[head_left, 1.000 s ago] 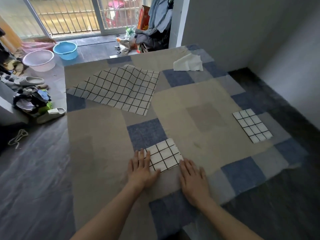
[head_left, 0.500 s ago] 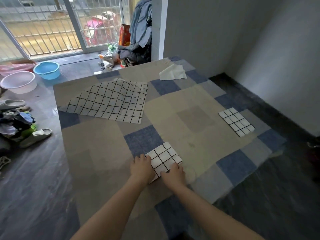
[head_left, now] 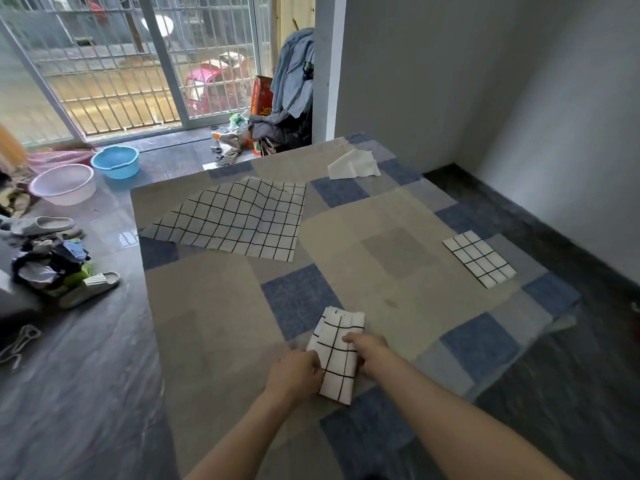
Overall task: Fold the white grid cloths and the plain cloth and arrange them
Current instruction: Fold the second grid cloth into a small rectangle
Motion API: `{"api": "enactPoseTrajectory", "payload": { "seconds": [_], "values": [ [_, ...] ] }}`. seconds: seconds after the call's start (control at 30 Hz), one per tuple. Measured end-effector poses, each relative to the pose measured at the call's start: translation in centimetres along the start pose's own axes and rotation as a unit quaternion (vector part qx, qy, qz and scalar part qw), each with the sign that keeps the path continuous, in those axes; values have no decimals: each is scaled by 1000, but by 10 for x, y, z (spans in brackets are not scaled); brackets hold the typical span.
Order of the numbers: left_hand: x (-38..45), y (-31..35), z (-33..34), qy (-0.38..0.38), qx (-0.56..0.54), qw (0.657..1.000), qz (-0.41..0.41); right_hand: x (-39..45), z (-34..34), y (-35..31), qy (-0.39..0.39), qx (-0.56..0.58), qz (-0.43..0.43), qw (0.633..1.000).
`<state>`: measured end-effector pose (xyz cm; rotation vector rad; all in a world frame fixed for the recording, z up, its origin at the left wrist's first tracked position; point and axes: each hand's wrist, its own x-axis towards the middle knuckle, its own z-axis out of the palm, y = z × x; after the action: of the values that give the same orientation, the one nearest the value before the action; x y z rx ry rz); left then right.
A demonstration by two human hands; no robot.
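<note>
A small folded white grid cloth (head_left: 337,355) is lifted off the patchwork rug (head_left: 398,247), near its front edge. My left hand (head_left: 294,374) grips its left side and my right hand (head_left: 369,349) grips its right side. A large white grid cloth (head_left: 239,216) lies spread open at the rug's far left. Another folded grid cloth (head_left: 479,258) rests flat on the rug's right side. The plain white cloth (head_left: 353,165) lies crumpled at the far edge of the rug.
Blue (head_left: 115,161) and pale pink (head_left: 64,183) basins stand on the dark floor at the far left. Slippers (head_left: 91,284) and a clothes pile (head_left: 48,263) lie left of the rug. Clothes (head_left: 277,128) are heaped by the barred door. Grey walls close the right side.
Both hands went from lying flat beside the folded grid cloth to gripping it. The cloth has come up off the rug and turned lengthwise. The camera view rose.
</note>
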<state>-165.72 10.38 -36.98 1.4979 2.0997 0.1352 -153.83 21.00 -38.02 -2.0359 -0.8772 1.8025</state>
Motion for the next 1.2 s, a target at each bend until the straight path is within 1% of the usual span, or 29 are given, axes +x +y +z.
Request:
{"api": "enactPoseTrajectory", "payload": {
  "seconds": [0.03,0.1,0.17,0.23,0.3,0.37,0.4,0.43,0.47,0.53,0.57,0.6,0.63,0.67,0.77,0.87,0.93,1.0,1.07,1.13,1.2],
  "values": [
    [-3,0,1,-4,-6,1000,0,-2,0,-1,-16,-25,-3,1000],
    [-7,-2,1,10,-4,1000,-2,-2,1,0,-13,-94,-37,995],
    [-8,-5,1,27,-4,1000,-16,-8,-3,-2,2,-196,-81,977],
    [-7,-9,1,41,-14,999,-31,-17,-10,-9,15,-262,-133,956],
    [-3,-11,4,46,-70,996,-34,-20,-19,-20,-15,-276,-202,940],
    [4,-5,7,50,-173,983,-44,-25,-30,-33,-78,-255,-266,926],
    [8,1,7,53,-240,967,-58,-28,-37,-40,-109,-242,-285,921],
    [12,11,6,55,-318,944,-71,-28,-45,-46,-136,-229,-301,916],
    [18,21,3,54,-399,912,-79,-29,-53,-53,-158,-217,-312,911],
    [30,46,-6,40,-543,834,-91,-31,-71,-66,-193,-196,-326,905],
    [37,57,-10,31,-593,799,-95,-30,-81,-72,-207,-190,-329,902],
    [44,69,-11,18,-627,773,-93,-26,-92,-77,-216,-192,-333,897],
    [51,81,-11,4,-647,758,-84,-21,-104,-84,-220,-197,-340,893],
    [60,93,-10,-8,-658,750,-72,-14,-117,-91,-219,-202,-345,890],
    [94,135,-5,4,-663,746,-63,14,-157,-112,-207,-184,-337,900],
    [139,188,2,51,-680,725,-102,55,-203,-133,-195,-186,-310,912],
    [176,227,11,76,-689,709,-130,91,-238,-152,-167,-212,-301,915],
    [201,257,17,92,-684,711,-136,119,-268,-171,-123,-235,-321,909],
    [221,285,20,98,-661,733,-132,145,-293,-195,-76,-243,-344,904],
    [239,302,19,119,-623,762,-132,169,-311,-223,-43,-247,-368,895],
    [252,303,19,154,-570,796,-133,188,-317,-257,-55,-252,-386,886]
  ]
}}
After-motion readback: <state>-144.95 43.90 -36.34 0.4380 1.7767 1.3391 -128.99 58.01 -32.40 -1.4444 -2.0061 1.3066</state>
